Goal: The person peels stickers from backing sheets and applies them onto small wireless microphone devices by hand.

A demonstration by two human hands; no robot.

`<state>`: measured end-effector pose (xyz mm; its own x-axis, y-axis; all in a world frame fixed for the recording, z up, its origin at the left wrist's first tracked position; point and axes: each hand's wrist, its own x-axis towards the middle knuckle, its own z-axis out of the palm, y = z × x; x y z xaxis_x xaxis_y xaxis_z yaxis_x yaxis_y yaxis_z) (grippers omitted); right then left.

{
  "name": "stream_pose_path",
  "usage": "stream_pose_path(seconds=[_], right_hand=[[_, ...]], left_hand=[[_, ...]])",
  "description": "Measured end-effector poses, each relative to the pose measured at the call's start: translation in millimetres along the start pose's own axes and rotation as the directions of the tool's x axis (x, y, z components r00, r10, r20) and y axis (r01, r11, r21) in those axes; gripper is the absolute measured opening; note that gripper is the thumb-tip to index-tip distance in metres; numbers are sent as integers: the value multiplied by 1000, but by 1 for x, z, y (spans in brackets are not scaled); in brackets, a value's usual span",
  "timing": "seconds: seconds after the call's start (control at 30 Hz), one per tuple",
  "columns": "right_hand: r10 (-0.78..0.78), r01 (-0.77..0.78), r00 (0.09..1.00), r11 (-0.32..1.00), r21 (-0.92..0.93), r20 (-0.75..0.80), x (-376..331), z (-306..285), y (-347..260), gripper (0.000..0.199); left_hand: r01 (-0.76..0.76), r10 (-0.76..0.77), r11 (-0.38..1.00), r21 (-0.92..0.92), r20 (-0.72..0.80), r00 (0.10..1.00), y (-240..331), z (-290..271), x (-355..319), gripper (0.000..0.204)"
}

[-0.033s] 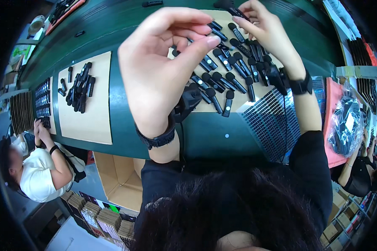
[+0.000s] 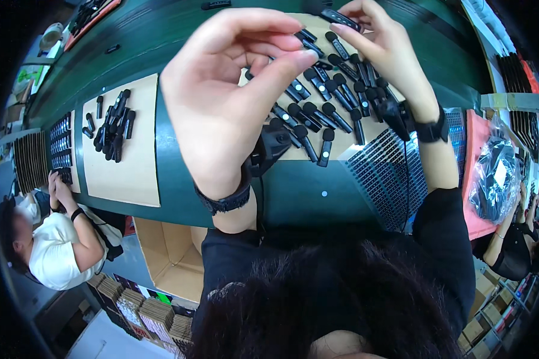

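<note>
My right hand point(image 2: 382, 42) pinches a small black wireless microphone point(image 2: 341, 20) by its body, foam end pointing to the far left. My left hand point(image 2: 227, 84) is raised nearer to me, fingers curled and thumb close to the fingertips. Whether anything small sits between them I cannot make out. Beneath both hands, many similar black microphones point(image 2: 327, 148) with foam tips lie on a tan cardboard sheet point(image 2: 335, 157); several carry a round white dot. Parts of the pile are hidden behind my left hand.
A clear sheet with rows of dark marks point(image 2: 384, 176) lies at the right on the green table point(image 2: 299, 206). Leftward, another cardboard sheet point(image 2: 135, 179) bears more microphones. A pink tray point(image 2: 478, 206) holds a plastic-wrapped bundle. A co-worker point(image 2: 60, 245) sits far left; an open carton point(image 2: 173, 257) stands below.
The microphone in my right hand has tilted so that more of its button side shows. My left hand has shifted slightly leftward, still curled.
</note>
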<state>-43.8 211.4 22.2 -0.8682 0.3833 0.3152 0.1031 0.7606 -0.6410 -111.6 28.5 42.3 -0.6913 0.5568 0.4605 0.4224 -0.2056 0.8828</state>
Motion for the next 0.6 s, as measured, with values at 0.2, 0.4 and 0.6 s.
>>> stream_pose_path(seconds=[0.2,0.4,0.6], right_hand=[[-209,228,973,938,260,-97,-38,-11,-20,27],[-403,428,890,900,85,-212,-48,-15,-36,31],[-434,453,877,890,52,-205,-49,-18,-46,31]], left_hand=[[24,-36,992,-120,-94,995,7,10,-7,27],[36,-52,990,-137,-117,992,8,14,-8,27],[75,-105,965,-251,-107,989,7,13,-7,25]])
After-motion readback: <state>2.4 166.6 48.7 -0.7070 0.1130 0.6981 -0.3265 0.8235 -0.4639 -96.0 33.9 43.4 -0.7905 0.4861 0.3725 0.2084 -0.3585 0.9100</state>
